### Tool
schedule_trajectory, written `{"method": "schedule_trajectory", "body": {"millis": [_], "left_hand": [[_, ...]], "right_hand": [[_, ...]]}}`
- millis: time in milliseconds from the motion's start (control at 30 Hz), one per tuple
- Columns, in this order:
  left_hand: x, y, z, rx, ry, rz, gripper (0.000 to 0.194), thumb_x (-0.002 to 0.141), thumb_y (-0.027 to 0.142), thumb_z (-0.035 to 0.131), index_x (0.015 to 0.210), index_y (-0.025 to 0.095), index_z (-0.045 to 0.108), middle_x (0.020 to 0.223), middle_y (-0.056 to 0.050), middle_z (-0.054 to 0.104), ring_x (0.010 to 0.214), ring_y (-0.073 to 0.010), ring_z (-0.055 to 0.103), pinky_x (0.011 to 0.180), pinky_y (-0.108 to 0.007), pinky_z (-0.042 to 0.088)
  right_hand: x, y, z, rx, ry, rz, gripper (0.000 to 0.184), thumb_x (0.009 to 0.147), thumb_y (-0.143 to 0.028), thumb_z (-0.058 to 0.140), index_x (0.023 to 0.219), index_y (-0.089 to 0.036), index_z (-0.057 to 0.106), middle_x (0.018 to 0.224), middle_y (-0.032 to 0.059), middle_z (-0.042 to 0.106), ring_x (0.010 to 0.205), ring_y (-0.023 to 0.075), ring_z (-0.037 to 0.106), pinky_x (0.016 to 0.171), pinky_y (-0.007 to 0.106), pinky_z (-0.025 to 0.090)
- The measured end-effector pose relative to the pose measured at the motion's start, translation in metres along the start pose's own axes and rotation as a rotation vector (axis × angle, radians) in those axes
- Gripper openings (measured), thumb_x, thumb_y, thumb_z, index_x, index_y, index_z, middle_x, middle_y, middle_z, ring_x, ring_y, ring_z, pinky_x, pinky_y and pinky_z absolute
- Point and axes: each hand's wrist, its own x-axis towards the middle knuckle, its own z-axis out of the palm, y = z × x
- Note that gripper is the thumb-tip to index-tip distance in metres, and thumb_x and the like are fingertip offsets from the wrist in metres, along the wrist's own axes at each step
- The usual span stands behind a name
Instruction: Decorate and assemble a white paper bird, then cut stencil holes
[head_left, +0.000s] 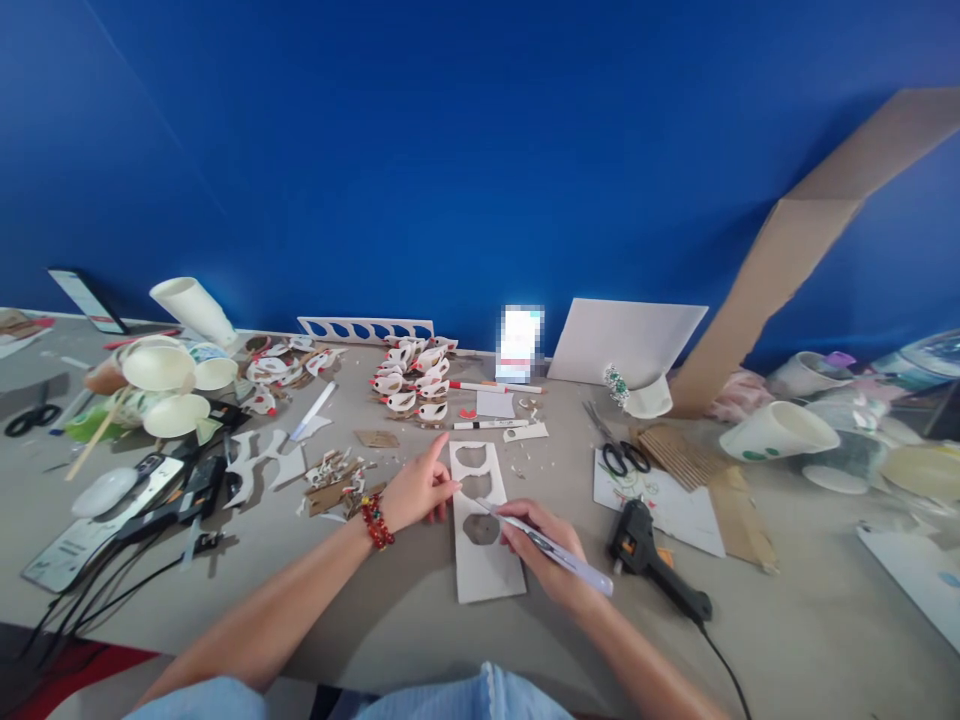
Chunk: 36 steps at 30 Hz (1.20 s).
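A white foam board strip (491, 575) with rounded cut-outs lies on the table in front of me. My left hand (416, 490), a bead bracelet (377, 522) at its wrist, is at the board's left edge. One of its digits points away from me; another touches the board, and the rest curl beside it. My right hand (551, 550) grips a pale lavender craft knife (566, 562) like a pen. The knife's tip is over the board, by the strip between two cut-outs. Exact contact of the tip is too small to tell.
A black glue gun (652, 560) and scissors (619, 445) lie right. White bird-shaped pieces (409, 380) are grouped ahead, near a lit phone (519, 340). Scraps (337, 480), another knife (313, 410), cups (176, 410) and cables (112, 590) are left.
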Motion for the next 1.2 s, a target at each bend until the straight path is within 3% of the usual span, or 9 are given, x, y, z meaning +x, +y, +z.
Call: {"method": "schedule_trajectory", "body": {"millis": [67, 133, 233, 333, 433, 633, 833, 1000, 1200], "left_hand": [[0.000, -0.002, 0.002, 0.082, 0.047, 0.032, 0.075, 0.086, 0.031, 0.049, 0.149, 0.016, 0.009, 0.068, 0.004, 0.060, 0.045, -0.0125, 0.057, 0.044, -0.023, 0.045], [-0.002, -0.004, 0.002, 0.281, 0.182, 0.120, 0.066, 0.088, 0.032, 0.048, 0.146, 0.016, 0.021, 0.073, 0.001, 0.062, 0.054, -0.0137, 0.059, 0.055, -0.026, 0.049], [-0.009, -0.002, 0.000, 0.579, 0.293, 0.318, 0.059, 0.088, 0.041, 0.050, 0.140, 0.018, 0.034, 0.097, -0.007, 0.063, 0.084, -0.0198, 0.062, 0.078, -0.034, 0.051], [-0.018, 0.002, -0.001, 0.716, 0.076, 0.522, 0.074, 0.078, 0.062, 0.056, 0.138, 0.022, 0.039, 0.135, -0.014, 0.048, 0.124, -0.0304, 0.046, 0.103, -0.044, 0.040], [-0.024, -0.002, 0.004, 0.814, -0.093, 0.587, 0.098, 0.067, 0.076, 0.056, 0.145, 0.022, 0.031, 0.153, -0.015, 0.027, 0.140, -0.0374, 0.021, 0.113, -0.054, 0.020], [-0.024, -0.010, 0.013, 0.901, -0.117, 0.577, 0.102, 0.070, 0.077, 0.051, 0.148, 0.018, 0.023, 0.156, -0.018, 0.017, 0.143, -0.0376, 0.012, 0.115, -0.056, 0.010], [-0.026, -0.005, 0.008, 0.905, -0.082, 0.612, 0.093, 0.075, 0.073, 0.050, 0.146, 0.017, 0.028, 0.153, -0.020, 0.026, 0.142, -0.0347, 0.020, 0.114, -0.055, 0.015], [-0.030, -0.011, 0.001, 0.833, -0.047, 0.636, 0.069, 0.080, 0.059, 0.055, 0.135, 0.019, 0.043, 0.146, -0.017, 0.039, 0.137, -0.0314, 0.032, 0.112, -0.053, 0.022], [-0.025, -0.015, 0.006, 0.786, 0.027, 0.633, 0.050, 0.080, 0.050, 0.061, 0.119, 0.019, 0.055, 0.136, -0.015, 0.049, 0.130, -0.0301, 0.041, 0.111, -0.052, 0.028]], "right_hand": [[0.000, 0.002, 0.002, 0.027, -0.006, 0.000, 0.027, 0.091, -0.038, 0.051, 0.109, -0.022, 0.062, 0.082, 0.0028, 0.071, 0.070, 0.0168, 0.065, 0.065, 0.025, 0.052], [0.001, 0.006, 0.003, 0.067, 0.001, 0.013, 0.029, 0.091, -0.038, 0.051, 0.114, -0.022, 0.060, 0.087, 0.0039, 0.072, 0.073, 0.0172, 0.066, 0.069, 0.026, 0.053], [0.002, 0.013, 0.003, 0.130, 0.033, 0.028, 0.030, 0.091, -0.039, 0.052, 0.114, -0.022, 0.059, 0.090, 0.0052, 0.071, 0.077, 0.0179, 0.066, 0.073, 0.027, 0.053], [0.004, 0.017, 0.001, 0.168, 0.072, 0.025, 0.029, 0.090, -0.038, 0.055, 0.112, -0.021, 0.061, 0.089, 0.0055, 0.069, 0.075, 0.0179, 0.064, 0.071, 0.027, 0.052], [0.004, 0.015, -0.002, 0.181, 0.090, 0.007, 0.024, 0.088, -0.035, 0.056, 0.103, -0.020, 0.065, 0.077, 0.0039, 0.066, 0.067, 0.0167, 0.060, 0.063, 0.026, 0.049], [0.000, 0.004, -0.004, 0.271, 0.069, 0.011, 0.014, 0.083, -0.025, 0.053, 0.078, -0.018, 0.065, 0.057, -0.0025, 0.052, 0.053, 0.0119, 0.048, 0.050, 0.022, 0.039], [-0.002, -0.008, -0.001, 0.165, -0.090, -0.047, 0.022, 0.091, -0.028, 0.046, 0.102, -0.018, 0.063, 0.079, 0.0032, 0.066, 0.070, 0.0157, 0.060, 0.064, 0.026, 0.047], [-0.013, -0.005, 0.004, -0.087, -0.028, 0.000, 0.013, 0.089, -0.026, 0.050, 0.092, -0.020, 0.061, 0.069, -0.0009, 0.064, 0.056, 0.0122, 0.054, 0.053, 0.022, 0.039], [-0.021, 0.003, 0.014, -0.097, 0.036, 0.001, 0.010, 0.090, -0.025, 0.049, 0.087, -0.021, 0.057, 0.064, -0.0025, 0.061, 0.053, 0.0120, 0.054, 0.050, 0.021, 0.039]]}}
